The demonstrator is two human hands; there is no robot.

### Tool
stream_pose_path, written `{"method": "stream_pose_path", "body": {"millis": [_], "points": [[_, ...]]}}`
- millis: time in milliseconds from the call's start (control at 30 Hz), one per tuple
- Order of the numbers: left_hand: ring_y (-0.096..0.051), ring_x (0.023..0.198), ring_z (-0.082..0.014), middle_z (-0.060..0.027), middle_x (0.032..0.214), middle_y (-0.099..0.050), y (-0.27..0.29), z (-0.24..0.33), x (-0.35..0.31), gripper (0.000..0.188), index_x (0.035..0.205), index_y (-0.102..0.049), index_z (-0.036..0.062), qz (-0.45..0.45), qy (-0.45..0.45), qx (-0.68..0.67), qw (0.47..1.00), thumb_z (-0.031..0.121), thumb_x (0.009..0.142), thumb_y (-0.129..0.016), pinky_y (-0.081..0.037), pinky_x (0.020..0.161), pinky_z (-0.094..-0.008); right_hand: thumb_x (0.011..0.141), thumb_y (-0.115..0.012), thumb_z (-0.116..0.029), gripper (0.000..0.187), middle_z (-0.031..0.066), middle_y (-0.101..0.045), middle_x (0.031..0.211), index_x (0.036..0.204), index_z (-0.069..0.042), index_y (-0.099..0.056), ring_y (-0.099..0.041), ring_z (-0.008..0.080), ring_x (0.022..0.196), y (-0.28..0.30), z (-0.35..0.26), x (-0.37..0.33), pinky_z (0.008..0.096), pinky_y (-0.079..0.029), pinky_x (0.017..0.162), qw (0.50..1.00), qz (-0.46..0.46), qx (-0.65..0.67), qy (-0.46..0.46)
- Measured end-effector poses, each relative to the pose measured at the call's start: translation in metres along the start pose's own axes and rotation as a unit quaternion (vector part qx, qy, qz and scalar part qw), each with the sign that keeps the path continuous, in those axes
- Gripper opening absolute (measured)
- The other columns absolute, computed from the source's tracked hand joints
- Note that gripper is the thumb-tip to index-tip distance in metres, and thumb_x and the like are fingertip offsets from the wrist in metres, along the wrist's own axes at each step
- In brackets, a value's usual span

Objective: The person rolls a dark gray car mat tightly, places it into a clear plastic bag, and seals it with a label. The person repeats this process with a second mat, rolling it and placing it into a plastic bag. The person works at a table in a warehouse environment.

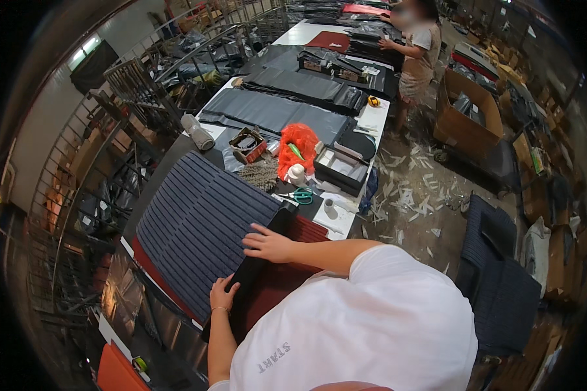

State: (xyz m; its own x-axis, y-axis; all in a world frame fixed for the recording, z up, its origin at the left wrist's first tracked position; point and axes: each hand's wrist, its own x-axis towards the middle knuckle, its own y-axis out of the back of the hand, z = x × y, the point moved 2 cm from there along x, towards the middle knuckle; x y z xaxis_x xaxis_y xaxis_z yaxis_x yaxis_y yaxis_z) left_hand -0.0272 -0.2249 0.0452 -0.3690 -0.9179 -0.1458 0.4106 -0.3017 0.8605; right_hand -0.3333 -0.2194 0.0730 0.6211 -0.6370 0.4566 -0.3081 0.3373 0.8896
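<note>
My left hand [223, 294] rests on the near end of a long black roll of material [261, 257] lying along the table. Farther up the same roll, my right hand [268, 245] presses down with its fingers spread flat. Left of the roll lies a dark grey ribbed quilted panel [195, 228]. Under the roll and to its right sits a dark red sheet [274, 283]. Both hands touch the roll; neither closes around it.
Beyond lie green scissors [301, 195], an orange net bag [298, 146], a small box of parts [248, 144], a black tray [340, 168] and black sheets [274, 111]. Another person [416, 58] stands at the far table end. Cardboard box [466, 114], paper scraps and stacked panels [502, 274] occupy the floor on the right.
</note>
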Motion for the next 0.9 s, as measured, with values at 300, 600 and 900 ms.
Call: {"method": "stream_pose_path", "body": {"millis": [300, 600, 900], "points": [[-0.061, 0.109, -0.0307, -0.0089, 0.122, -0.055, 0.005, -0.019, 0.037, 0.043, 0.107, -0.076, 0.0024, 0.019, -0.008, -0.086, 0.996, 0.038, 0.083, -0.08, -0.05, 0.094, -0.0423, 0.066, -0.089, -0.052, 0.107, 0.0112, -0.05, 0.146, 0.156, -0.021, -0.039, -0.042, 0.0289, 0.144, -0.005, 0.056, -0.02, 0.0643, -0.018, 0.12, 0.979, -0.174, 0.047, -0.09], [-0.046, 0.13, -0.035, -0.0125, 0.136, -0.052, 0.016, 0.0, -0.053, 0.092, 0.147, -0.049, 0.0118, 0.147, -0.166, 0.305, 0.926, 0.042, 0.068, -0.086, -0.034, 0.115, -0.0528, 0.063, -0.091, -0.051, 0.099, 0.0076, -0.056, 0.131, 0.146, -0.018, -0.049, -0.05, 0.0264, 0.131, -0.02, 0.074, -0.001, 0.0625, -0.025, 0.116, 0.972, -0.192, 0.098, -0.096], [-0.056, 0.115, -0.0347, -0.0101, 0.122, -0.057, 0.025, -0.031, -0.038, 0.096, 0.137, -0.054, 0.0145, 0.132, -0.017, 0.197, 0.971, 0.023, 0.051, -0.097, -0.05, 0.098, -0.0466, 0.054, -0.091, -0.061, 0.095, 0.0055, -0.057, 0.128, 0.131, -0.015, -0.059, -0.05, 0.0301, 0.126, -0.025, 0.094, 0.019, 0.0592, -0.038, 0.101, 0.967, -0.215, 0.105, -0.082]]}}
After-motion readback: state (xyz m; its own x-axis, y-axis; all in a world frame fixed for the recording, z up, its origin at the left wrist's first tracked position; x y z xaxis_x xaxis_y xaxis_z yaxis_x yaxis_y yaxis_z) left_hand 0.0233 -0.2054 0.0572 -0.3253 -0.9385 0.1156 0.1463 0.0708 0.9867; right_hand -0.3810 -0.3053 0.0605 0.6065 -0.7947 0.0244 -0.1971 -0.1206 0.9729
